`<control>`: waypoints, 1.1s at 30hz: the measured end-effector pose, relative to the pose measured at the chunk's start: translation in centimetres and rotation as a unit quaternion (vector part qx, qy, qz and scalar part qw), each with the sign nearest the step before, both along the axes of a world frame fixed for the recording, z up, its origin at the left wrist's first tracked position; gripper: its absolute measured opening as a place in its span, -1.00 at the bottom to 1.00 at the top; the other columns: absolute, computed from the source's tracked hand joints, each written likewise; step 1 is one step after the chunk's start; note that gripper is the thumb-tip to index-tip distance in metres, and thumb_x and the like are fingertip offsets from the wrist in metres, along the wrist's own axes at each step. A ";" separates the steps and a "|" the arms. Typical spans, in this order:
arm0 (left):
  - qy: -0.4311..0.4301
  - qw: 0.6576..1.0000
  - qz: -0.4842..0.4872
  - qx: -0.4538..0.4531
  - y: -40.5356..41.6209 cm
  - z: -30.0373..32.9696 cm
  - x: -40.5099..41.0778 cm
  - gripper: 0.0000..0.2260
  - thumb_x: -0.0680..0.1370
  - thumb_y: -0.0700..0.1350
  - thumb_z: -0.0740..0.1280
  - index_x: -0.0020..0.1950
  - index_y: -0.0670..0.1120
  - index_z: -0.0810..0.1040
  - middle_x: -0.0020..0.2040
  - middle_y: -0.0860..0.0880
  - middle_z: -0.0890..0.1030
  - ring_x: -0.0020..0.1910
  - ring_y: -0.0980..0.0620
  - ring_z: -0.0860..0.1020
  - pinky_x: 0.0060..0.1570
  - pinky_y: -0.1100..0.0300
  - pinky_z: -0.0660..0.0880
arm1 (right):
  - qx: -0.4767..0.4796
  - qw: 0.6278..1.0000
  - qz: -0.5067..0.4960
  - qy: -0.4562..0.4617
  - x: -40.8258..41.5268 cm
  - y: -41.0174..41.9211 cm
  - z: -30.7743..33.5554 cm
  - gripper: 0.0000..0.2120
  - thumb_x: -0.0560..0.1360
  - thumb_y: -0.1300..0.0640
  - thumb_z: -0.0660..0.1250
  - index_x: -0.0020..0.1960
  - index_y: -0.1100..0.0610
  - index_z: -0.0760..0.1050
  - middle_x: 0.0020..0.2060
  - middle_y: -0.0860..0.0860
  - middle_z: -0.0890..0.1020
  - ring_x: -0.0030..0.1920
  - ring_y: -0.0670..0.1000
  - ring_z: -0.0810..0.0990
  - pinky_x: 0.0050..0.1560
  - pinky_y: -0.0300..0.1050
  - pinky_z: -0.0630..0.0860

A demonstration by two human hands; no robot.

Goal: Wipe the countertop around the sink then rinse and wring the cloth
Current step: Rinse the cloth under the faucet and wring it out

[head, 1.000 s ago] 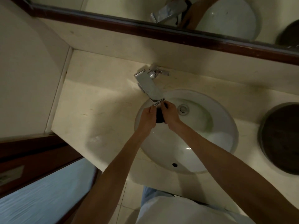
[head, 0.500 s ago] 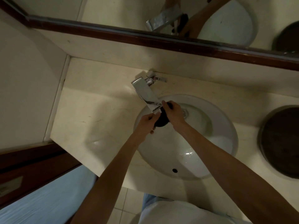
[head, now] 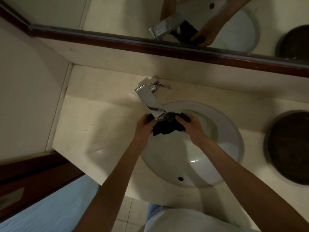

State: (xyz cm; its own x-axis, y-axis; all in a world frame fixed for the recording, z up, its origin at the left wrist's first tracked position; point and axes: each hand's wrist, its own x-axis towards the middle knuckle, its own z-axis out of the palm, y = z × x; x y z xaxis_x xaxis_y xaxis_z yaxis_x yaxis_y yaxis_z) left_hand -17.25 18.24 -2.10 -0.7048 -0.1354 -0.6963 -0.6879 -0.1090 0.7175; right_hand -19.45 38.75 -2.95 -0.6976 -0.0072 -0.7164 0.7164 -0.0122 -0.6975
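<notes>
Near the middle of the frame, the left hand (head: pixel 144 126) and the right hand (head: pixel 189 126) each grip one end of a dark cloth (head: pixel 164 127), which hangs bunched between them. The cloth sits directly under the chrome faucet (head: pixel 150 102) spout, above the white sink (head: pixel 230 131) set into the pale desk (head: pixel 93 124). A dark round tray (head: pixel 289 148) lies at the right edge.

Both hands, left hand (head: pixel 144 126) and right hand (head: pixel 190 126), grip a dark cloth (head: pixel 164 127) under the faucet (head: pixel 151 102) spout, over the white sink (head: pixel 230 131).
</notes>
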 end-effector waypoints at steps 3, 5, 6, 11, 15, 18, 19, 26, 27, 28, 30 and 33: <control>0.100 0.987 -0.045 -0.117 0.5 1.2 0.1 -0.69 0.56 -0.25 0.37 -0.29 0.09 0.49 -0.36 0.09 0.53 -0.31 0.00 0.52 -0.21 0.09 0.47 | 0.005 0.999 -0.042 -0.012 -0.2 0.0 -1.0 -0.82 0.55 0.19 0.48 0.05 0.11 0.49 0.04 0.14 0.66 0.05 0.20 0.70 -0.10 0.05 0.71; 0.136 0.965 -0.061 -0.217 1.1 1.7 0.5 -0.64 0.56 -0.27 0.36 -0.30 0.11 0.39 -0.40 0.17 0.48 -0.39 0.20 0.44 -0.29 0.30 0.38 | -0.016 0.996 -0.048 -0.066 -0.1 -0.6 -1.4 -0.75 0.54 0.18 0.48 0.17 0.10 0.50 0.13 0.13 0.63 0.06 0.16 0.69 -0.12 0.06 0.71; 0.147 0.951 -0.060 -0.265 1.4 1.6 0.8 -0.69 0.56 -0.25 0.35 -0.26 0.08 0.41 -0.37 0.17 0.51 -0.36 0.21 0.48 -0.29 0.29 0.43 | -0.053 0.992 -0.062 -0.099 -0.2 -1.1 -1.6 -0.73 0.56 0.18 0.46 0.23 0.13 0.52 0.16 0.14 0.63 0.09 0.14 0.68 -0.13 0.01 0.71; 0.170 0.935 -0.095 -0.296 3.4 1.0 2.8 -0.83 0.62 -0.18 0.34 0.18 -0.02 0.63 0.09 0.11 0.66 -0.03 0.23 0.61 0.03 0.32 0.59 | -0.225 0.950 -0.115 -0.185 -0.5 -4.6 -0.6 -0.78 0.66 0.04 0.32 0.09 0.18 0.63 -0.03 0.07 0.72 -0.05 -0.04 0.70 -0.09 -0.18 0.65; 0.205 0.921 -0.209 -0.256 3.1 0.8 4.2 -0.64 0.62 -0.31 0.29 0.41 -0.09 0.54 0.26 0.02 0.64 0.12 0.37 0.55 0.19 0.36 0.54 | -0.220 0.954 -0.006 -0.203 -1.0 -5.4 -0.6 -0.59 0.59 -0.28 0.28 0.04 0.04 0.66 -0.14 0.04 0.69 -0.12 0.03 0.65 0.02 0.02 0.54; 0.208 0.884 -0.331 -0.256 0.7 0.7 4.4 -0.53 0.56 -0.34 0.30 0.42 0.02 0.53 0.37 0.02 0.59 0.29 0.28 0.50 0.42 0.11 0.42 | -0.285 0.933 -0.062 -0.212 -0.8 -5.7 -0.8 -0.55 0.58 -0.26 0.31 0.16 0.11 0.61 -0.13 0.09 0.68 -0.11 0.06 0.67 -0.02 -0.01 0.61; 0.222 0.855 -0.374 -0.283 -0.1 0.6 4.4 -0.51 0.55 -0.34 0.30 0.39 0.08 0.55 0.39 0.09 0.57 0.38 0.27 0.45 0.55 0.05 0.26 | -0.287 0.931 -0.075 -0.211 -0.6 -6.0 -1.0 -0.60 0.61 -0.18 0.30 0.15 0.15 0.59 -0.14 0.10 0.66 -0.18 0.05 0.68 -0.12 -0.06 0.63; 0.274 0.866 -0.281 -0.308 -0.4 3.3 3.6 -0.74 0.57 -0.31 0.28 0.12 -0.03 0.67 0.14 0.06 0.68 0.16 0.10 0.61 0.23 -0.02 0.55 | -0.109 0.980 -0.069 -0.153 -1.2 -7.1 -0.8 -0.82 0.64 0.10 0.26 -0.13 0.10 0.47 -0.31 0.02 0.53 -0.44 -0.06 0.53 -0.43 -0.20 0.50; 0.271 0.868 -0.258 -0.327 -0.5 3.8 3.6 -0.77 0.58 -0.28 0.28 0.10 -0.04 0.66 0.09 0.06 0.68 0.07 0.11 0.62 0.14 0.02 0.58 | -0.082 0.984 -0.055 -0.149 -1.4 -7.0 -0.8 -0.83 0.62 0.08 0.27 -0.13 0.09 0.47 -0.31 0.01 0.53 -0.43 -0.06 0.51 -0.43 -0.21 0.48; 0.272 0.864 -0.237 -0.350 -0.6 4.5 3.5 -0.80 0.58 -0.26 0.29 0.08 -0.03 0.65 0.04 0.07 0.68 -0.01 0.13 0.62 0.04 0.06 0.61 | -0.062 0.987 -0.043 -0.142 -1.5 -7.0 -1.1 -0.83 0.61 0.07 0.28 -0.13 0.09 0.47 -0.32 0.00 0.52 -0.44 -0.06 0.50 -0.44 -0.23 0.47; 0.312 0.840 -0.197 -0.397 -0.5 6.2 3.3 -0.85 0.58 -0.22 0.30 0.04 -0.06 0.65 -0.05 0.05 0.68 -0.17 0.11 0.60 -0.16 0.13 0.61 | -0.030 0.990 -0.034 -0.137 -1.6 -7.1 -1.4 -0.81 0.61 0.05 0.29 -0.14 0.11 0.47 -0.33 0.02 0.52 -0.48 -0.06 0.49 -0.53 -0.27 0.44; 0.405 0.768 -0.183 -0.461 0.7 9.0 0.9 -0.88 0.58 -0.22 0.30 0.02 -0.13 0.64 -0.07 -0.03 0.66 -0.15 0.02 0.58 -0.16 0.14 0.55 | -0.023 0.989 -0.045 -0.138 -1.5 -7.7 -1.2 -0.71 0.63 0.10 0.26 -0.20 0.24 0.47 -0.42 0.18 0.50 -0.61 0.04 0.39 -0.59 -0.25 0.29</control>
State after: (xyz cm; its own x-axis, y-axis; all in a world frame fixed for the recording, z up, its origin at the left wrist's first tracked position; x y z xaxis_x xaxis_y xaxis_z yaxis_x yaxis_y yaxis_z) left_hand -16.37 18.95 6.85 -0.9644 0.0032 0.2643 0.1622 0.7966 0.5823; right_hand -20.95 31.02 -4.19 -0.4744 0.0091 -0.8803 0.8743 -0.1122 -0.4723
